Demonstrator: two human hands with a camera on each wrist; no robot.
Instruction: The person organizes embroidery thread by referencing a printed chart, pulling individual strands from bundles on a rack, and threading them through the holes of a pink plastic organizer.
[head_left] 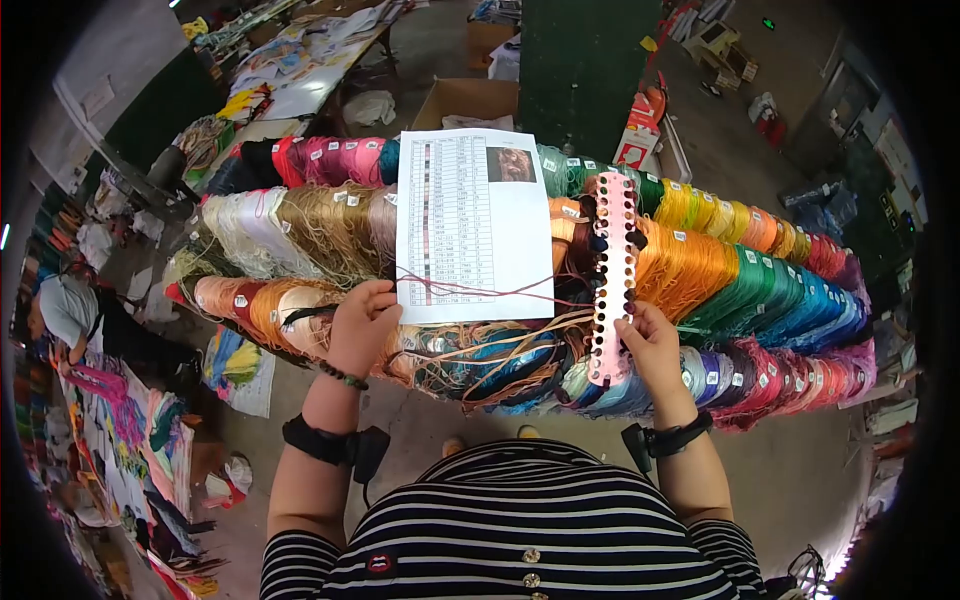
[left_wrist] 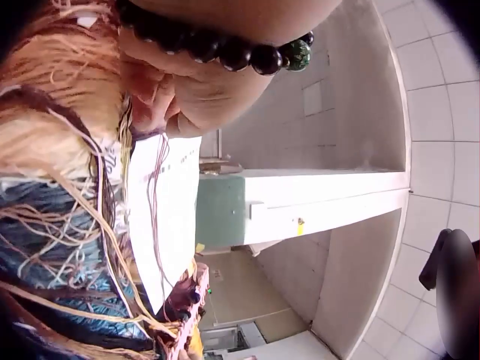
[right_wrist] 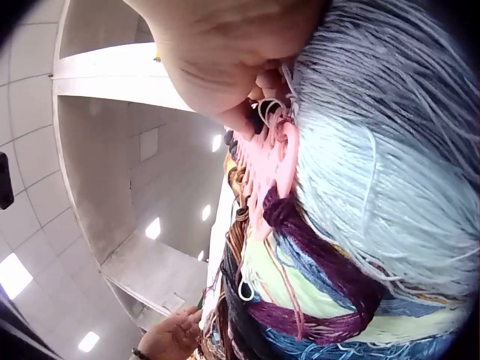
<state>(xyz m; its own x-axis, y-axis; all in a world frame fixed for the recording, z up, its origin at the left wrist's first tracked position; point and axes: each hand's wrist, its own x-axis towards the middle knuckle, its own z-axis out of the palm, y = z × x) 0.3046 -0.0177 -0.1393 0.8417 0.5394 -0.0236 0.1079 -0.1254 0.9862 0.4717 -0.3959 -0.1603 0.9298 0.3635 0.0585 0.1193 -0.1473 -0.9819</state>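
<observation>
In the head view a white printed sheet (head_left: 475,230) with a chart lies over rows of coloured thread skeins. My left hand (head_left: 362,325) pinches dusky mauve threads (head_left: 500,293) at the sheet's lower left; they run across it to a pink strip with holes along its edges (head_left: 612,290). At the strip's right edge is my right hand (head_left: 655,350), thumb and fingers pinching it. In the right wrist view the right hand (right_wrist: 232,67) grips the pink strip (right_wrist: 262,165), with purple thread (right_wrist: 337,262) looped below. The left wrist view shows the left hand (left_wrist: 195,90) holding thin threads (left_wrist: 156,195).
Orange skeins (head_left: 690,275) and other colours fill the rack right of the strip; tan and white ones (head_left: 245,225) are at the left. Loose tan strands (head_left: 500,350) hang in front. Behind stands a cardboard box (head_left: 465,100). Another person (head_left: 75,310) is at far left.
</observation>
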